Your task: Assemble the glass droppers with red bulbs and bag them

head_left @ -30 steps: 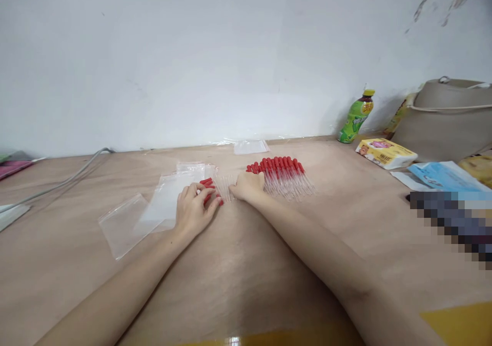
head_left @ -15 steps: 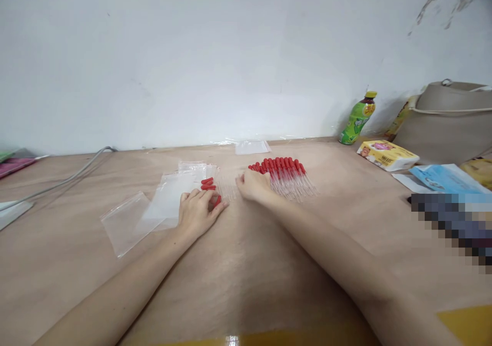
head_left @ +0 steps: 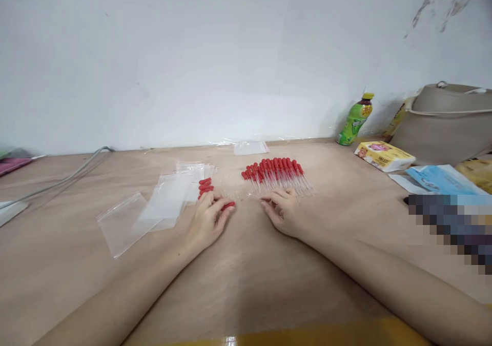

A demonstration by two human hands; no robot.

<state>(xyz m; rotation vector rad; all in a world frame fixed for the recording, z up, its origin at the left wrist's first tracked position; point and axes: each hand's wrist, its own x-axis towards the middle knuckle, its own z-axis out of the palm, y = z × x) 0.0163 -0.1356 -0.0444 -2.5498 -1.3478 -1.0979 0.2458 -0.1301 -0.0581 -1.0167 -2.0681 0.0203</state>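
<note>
My left hand (head_left: 211,217) pinches a red rubber bulb (head_left: 228,206) between thumb and fingers. Several loose red bulbs (head_left: 206,187) lie just beyond its knuckles. My right hand (head_left: 282,210) is closed on a thin clear tube (head_left: 254,196), whose end points left toward the red bulb; the two do not touch. Between and beyond the hands, more clear tubes (head_left: 229,183) lie faintly visible on the brown surface. A row of droppers with red bulbs (head_left: 274,167) and clear stems lies behind my right hand, stems toward me.
Clear zip bags (head_left: 165,200) lie left of my left hand, another small bag (head_left: 250,147) by the wall. A grey cable (head_left: 73,174) runs at the left. At the right are a green bottle (head_left: 352,123), a yellow tissue pack (head_left: 384,156), blue packaging (head_left: 442,179) and a grey bag (head_left: 442,125).
My right hand has moved right and toward me from beside the red bulbs, and a clear tube now shows in its fingers. My left hand has shifted slightly right with a red bulb.
</note>
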